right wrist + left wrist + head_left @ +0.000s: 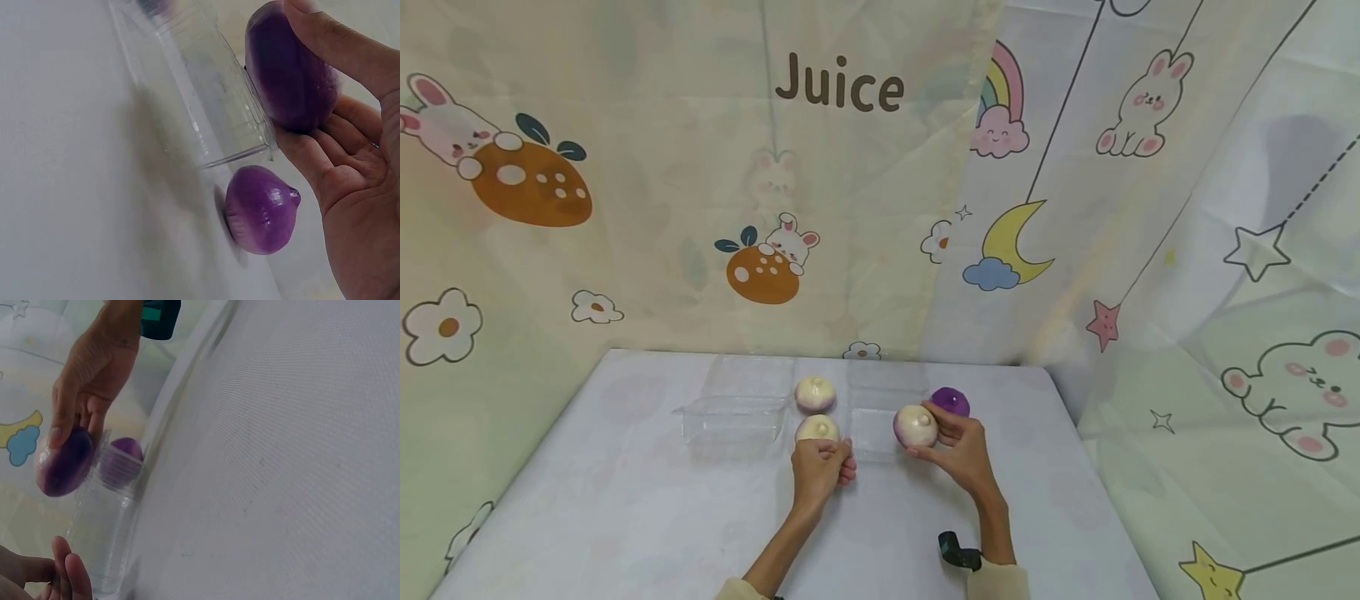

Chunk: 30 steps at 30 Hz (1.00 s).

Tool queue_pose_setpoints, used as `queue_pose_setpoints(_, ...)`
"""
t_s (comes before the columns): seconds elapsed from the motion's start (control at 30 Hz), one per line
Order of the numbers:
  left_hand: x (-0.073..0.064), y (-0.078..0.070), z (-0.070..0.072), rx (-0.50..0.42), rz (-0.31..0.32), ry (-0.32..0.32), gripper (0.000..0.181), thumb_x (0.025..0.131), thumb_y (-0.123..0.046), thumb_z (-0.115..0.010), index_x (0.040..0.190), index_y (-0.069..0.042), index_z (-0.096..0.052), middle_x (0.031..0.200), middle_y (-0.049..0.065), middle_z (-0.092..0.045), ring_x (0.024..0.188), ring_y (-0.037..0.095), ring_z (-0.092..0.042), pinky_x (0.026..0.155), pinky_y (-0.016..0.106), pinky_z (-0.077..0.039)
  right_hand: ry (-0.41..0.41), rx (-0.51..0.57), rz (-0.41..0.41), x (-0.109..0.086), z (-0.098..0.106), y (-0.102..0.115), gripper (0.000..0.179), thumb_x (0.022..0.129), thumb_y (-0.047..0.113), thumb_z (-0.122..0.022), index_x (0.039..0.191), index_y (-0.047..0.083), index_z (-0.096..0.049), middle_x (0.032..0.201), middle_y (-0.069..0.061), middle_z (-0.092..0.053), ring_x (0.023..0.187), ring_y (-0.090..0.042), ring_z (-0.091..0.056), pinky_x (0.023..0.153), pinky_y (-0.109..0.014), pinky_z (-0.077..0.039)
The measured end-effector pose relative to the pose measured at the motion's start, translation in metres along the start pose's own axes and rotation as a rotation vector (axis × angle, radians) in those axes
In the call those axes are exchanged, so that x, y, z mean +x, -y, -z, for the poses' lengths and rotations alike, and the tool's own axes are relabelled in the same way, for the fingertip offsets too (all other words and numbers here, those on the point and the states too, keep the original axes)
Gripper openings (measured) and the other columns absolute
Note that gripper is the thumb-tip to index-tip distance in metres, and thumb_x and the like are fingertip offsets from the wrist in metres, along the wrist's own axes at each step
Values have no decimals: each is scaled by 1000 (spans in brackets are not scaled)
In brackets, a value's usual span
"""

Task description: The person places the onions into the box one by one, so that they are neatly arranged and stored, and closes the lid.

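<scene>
My right hand (962, 450) grips an onion (915, 427), pale on top and purple on its side, between thumb and fingers. The onion is held over the right clear plastic box (868, 446), and its dark purple side fills the upper part of the right wrist view. My left hand (822, 475) has loosely bent fingers with nothing visible between them. It overlaps the front edge of a pale-topped onion (817, 427) in the head view. In the left wrist view its fingertips (76, 575) appear beside the box wall.
Another pale onion (815, 393) stands behind, between the two boxes. A purple onion (262, 210) lies on the table by the right box's end. The left clear box (733, 421) has its lid raised. A printed cloth (850, 208) hangs behind the white table (625, 500).
</scene>
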<state>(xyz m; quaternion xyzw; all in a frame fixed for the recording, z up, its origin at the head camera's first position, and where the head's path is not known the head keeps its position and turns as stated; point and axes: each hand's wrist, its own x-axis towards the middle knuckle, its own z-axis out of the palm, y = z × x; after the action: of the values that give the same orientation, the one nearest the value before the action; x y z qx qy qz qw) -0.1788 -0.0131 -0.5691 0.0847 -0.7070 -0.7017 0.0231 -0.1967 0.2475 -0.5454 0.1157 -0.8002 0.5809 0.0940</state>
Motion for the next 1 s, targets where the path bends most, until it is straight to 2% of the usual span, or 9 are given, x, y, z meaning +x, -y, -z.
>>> queue_pose_setpoints(0.23,0,-2,-2,-2,-9,4,28,102,-10,-75,80,9,-76,65,15,-75,49,10,-69,49,25,-62,9,-1,10,3,-4,0,77,73,8,-102,142,-1,-70,141,-21,-72,133,-39,-69,101,-30,-63)
queue_pose_setpoints(0.33,1,-2,-3,-3,-12,6,28,102,-10,-75,80,9,-76,65,16,-75,49,10,-69,49,25,-63,21,2,8,5,-7,1,77,72,8,-103,142,2,-71,141,-19,-73,131,-36,-71,100,-29,-64)
queue_pose_setpoints(0.6,1,0,-3,-3,-7,5,29,102,-10,-75,81,10,-76,65,15,-75,49,9,-69,50,24,-62,98,30,3,14,-16,2,79,73,10,-103,144,3,-70,144,-17,-72,135,-31,-69,104,-29,-62)
queue_pose_setpoints(0.8,0,0,-2,-12,-11,4,28,102,-11,-76,82,9,-77,66,16,-76,50,10,-70,50,25,-63,140,23,36,19,-20,3,80,73,12,-103,145,2,-69,146,-17,-70,137,-33,-67,105,-30,-62)
queue_pose_setpoints(1.0,-2,0,0,-8,-3,-2,29,102,-11,-76,83,11,-77,66,15,-76,51,11,-70,50,25,-63,174,-2,24,22,-23,1,82,72,12,-104,145,2,-69,146,-16,-71,136,-30,-68,104,-30,-63)
